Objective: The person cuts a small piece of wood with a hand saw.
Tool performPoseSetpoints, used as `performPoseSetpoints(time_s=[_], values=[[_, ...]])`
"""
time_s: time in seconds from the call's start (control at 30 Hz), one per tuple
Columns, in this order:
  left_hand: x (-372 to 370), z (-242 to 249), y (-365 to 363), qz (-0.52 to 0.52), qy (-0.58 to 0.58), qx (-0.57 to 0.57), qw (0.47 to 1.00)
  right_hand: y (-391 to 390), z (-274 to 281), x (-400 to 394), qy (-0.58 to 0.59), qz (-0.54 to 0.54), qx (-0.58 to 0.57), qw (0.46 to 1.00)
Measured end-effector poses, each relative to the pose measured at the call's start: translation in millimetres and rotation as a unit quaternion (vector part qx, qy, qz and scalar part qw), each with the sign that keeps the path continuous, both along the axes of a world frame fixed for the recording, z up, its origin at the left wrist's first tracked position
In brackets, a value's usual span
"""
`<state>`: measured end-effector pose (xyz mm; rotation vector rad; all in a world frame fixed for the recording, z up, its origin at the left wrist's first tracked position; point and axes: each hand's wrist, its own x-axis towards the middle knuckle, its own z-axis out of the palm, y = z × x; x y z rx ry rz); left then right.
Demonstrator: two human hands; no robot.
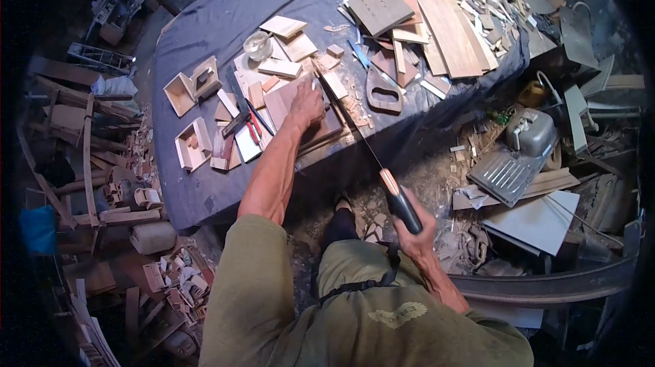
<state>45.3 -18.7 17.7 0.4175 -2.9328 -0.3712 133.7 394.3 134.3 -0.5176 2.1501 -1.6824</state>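
Observation:
In my right hand [417, 222] is a hand saw [399, 193] with a black and orange handle. Its thin blade slants up and away to the wood at the table's near edge. My left hand [308, 104] presses down with bent fingers on a brown wooden board [326, 128], just left of the blade; its fingertips are partly hidden. A pale wood block [334, 85] lies beside the blade, with sawdust [356, 111] to its right. Left of my forearm are red-handled pliers [254, 128] and a hammer [235, 123].
Small wooden boxes [193, 143] stand on the cloth-covered table [205, 193] at left. A glass jar [258, 46] sits among wood pieces. Another saw [384, 94] lies to the right, near long boards [437, 19] and offcuts. A metal sink [529, 135] and scrap crowd the right-hand floor.

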Motion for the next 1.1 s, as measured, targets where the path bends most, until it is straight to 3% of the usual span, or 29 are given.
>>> performPoseSetpoints(time_s=[0.13, 0.23, 0.3, 0.43, 0.47, 0.57, 0.73, 0.77, 0.87, 1.0, 1.1], values=[[4.8, 14.0, 6.1, -0.032, 0.02, -0.029, 0.999, 18.1, 7.0, 7.5, 0.018, 0.011, -0.014, 1.0], [3.4, 29.6, 10.6, -0.011, -0.058, 0.003, 0.998, -19.5, 6.2, -18.8, 0.041, 0.015, -0.017, 0.999], [6.7, 22.4, 9.7, -0.007, -0.03, 0.01, 0.999, -32.1, 22.2, -26.3, 0.009, 0.019, -0.005, 1.0], [-0.3, 1.0, -2.7, -0.029, 0.022, -0.032, 0.999, -7.0, 1.4, -8.3, 0.031, 0.003, -0.025, 0.999], [3.9, -1.9, -5.5, -0.027, 0.011, -0.028, 0.999, 8.1, 3.7, 1.4, -0.029, 0.005, -0.015, 0.999], [-0.4, 4.2, -2.3, -0.032, -0.008, -0.015, 0.999, 25.1, 4.8, 8.6, -0.008, 0.011, -0.014, 1.0], [2.7, 18.4, 6.1, -0.016, -0.027, -0.004, 1.0, -29.0, 3.3, -24.5, 0.046, 0.018, 0.002, 0.999], [3.0, 25.7, 8.0, -0.015, -0.039, 0.006, 0.999, -32.0, 11.9, -23.2, 0.013, 0.013, -0.008, 1.0], [5.6, 18.4, 8.3, -0.024, -0.02, -0.025, 0.999, -9.6, -30.5, -6.1, 0.108, -0.005, -0.042, 0.993], [2.8, 6.3, 2.0, -0.027, 0.027, -0.029, 0.999, 8.1, -30.1, 5.2, 0.048, -0.009, -0.006, 0.999], [5.8, 9.5, 5.6, -0.015, -0.009, -0.001, 1.0, 1.9, -25.6, -0.2, 0.114, -0.008, -0.004, 0.993]])
